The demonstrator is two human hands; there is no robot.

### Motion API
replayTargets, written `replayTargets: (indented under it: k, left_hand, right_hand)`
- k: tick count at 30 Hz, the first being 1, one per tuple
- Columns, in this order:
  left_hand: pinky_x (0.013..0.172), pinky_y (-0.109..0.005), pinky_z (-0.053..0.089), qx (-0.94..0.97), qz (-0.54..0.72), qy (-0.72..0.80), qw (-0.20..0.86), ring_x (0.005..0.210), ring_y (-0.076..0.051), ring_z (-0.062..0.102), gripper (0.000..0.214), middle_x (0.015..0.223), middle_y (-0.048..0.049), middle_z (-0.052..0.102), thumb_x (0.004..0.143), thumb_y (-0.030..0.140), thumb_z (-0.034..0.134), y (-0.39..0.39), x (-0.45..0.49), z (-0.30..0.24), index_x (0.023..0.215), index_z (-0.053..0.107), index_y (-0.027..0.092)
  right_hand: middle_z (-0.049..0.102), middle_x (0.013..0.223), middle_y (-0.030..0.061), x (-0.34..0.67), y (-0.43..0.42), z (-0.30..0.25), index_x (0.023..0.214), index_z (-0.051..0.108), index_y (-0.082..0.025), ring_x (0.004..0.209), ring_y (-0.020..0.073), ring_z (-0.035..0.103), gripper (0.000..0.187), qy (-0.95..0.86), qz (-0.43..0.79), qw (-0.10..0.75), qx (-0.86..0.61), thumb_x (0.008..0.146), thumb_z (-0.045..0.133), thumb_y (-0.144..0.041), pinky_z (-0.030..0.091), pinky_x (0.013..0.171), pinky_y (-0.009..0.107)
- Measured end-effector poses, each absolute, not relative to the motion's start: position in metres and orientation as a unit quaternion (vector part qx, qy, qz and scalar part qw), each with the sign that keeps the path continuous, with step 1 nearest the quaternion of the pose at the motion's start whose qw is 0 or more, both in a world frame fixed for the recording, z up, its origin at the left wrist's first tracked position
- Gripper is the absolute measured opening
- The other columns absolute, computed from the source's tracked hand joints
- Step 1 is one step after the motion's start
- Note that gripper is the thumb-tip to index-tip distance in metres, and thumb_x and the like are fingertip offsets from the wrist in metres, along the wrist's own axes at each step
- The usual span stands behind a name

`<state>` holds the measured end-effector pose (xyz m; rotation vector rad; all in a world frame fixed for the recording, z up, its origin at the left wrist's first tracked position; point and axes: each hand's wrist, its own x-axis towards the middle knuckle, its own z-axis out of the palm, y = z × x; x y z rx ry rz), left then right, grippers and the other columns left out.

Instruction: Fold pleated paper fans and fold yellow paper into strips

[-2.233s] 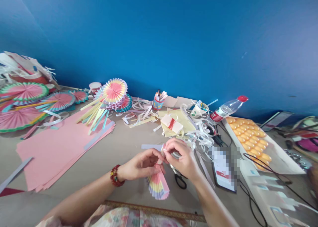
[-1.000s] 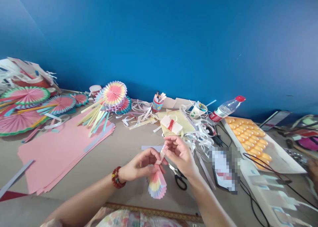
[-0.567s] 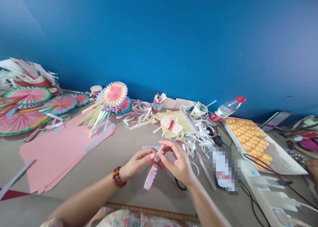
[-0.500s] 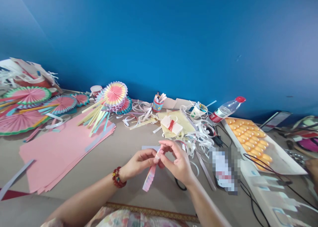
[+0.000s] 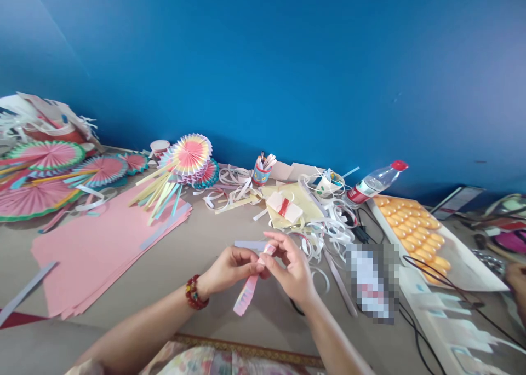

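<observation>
A narrow strip of pleated paper, pink with pale multicoloured edges, is pinched between my two hands above the table. My left hand, with a red beaded bracelet at the wrist, grips its middle between thumb and fingers. On the other side, my right hand pinches the strip near its upper end, thumb against fingers. The lower end sticks out toward me, its folds pressed together. Just behind the hands lies a pale lilac paper strip, partly covered by them.
Pink paper sheets lie at left, with pleated paper fans behind. Curled paper scraps, a pen cup and a bottle stand toward the wall. At right are a blurred-out object, cables and a power strip.
My right thumb and fingers have closed in on the pleated strip, and more of its upper end shows between them. The left hand keeps its grip in nearly the same place.
</observation>
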<state>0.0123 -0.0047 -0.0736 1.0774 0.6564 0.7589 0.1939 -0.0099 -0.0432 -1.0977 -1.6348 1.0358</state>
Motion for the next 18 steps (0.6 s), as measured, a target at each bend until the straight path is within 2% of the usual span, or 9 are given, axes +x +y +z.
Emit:
replayTargets:
  k: [5,18]
  left_hand:
    - [0.081,-0.030,0.052,0.480,0.327,0.307,0.754,0.086,-0.022,0.071,0.029,0.091,-0.0105,0.077,0.078,0.039,0.077,-0.0024,0.0100,-0.0714,0.086,0.073,0.012]
    - [0.082,-0.030,0.050,0.475,0.328,0.304,0.758,0.088,-0.022,0.070,0.028,0.093,-0.0114,0.076,0.083,0.039,0.071,-0.0017,0.0066,-0.0645,0.088,0.074,0.012]
  right_hand:
    - [0.063,0.085,0.0007,0.1961,-0.0079,-0.0444,0.121,0.057,-0.023,0.073,0.0134,0.065,0.029,-0.654,0.400,0.453,-0.455,0.094,0.058,-0.033,0.055,0.070,0.024]
    - [0.065,0.082,0.0014,0.1995,-0.0033,-0.0505,0.117,0.059,-0.020,0.070,0.0144,0.064,0.028,-0.638,0.382,0.461,-0.485,0.092,0.060,-0.034,0.054,0.065,0.024]
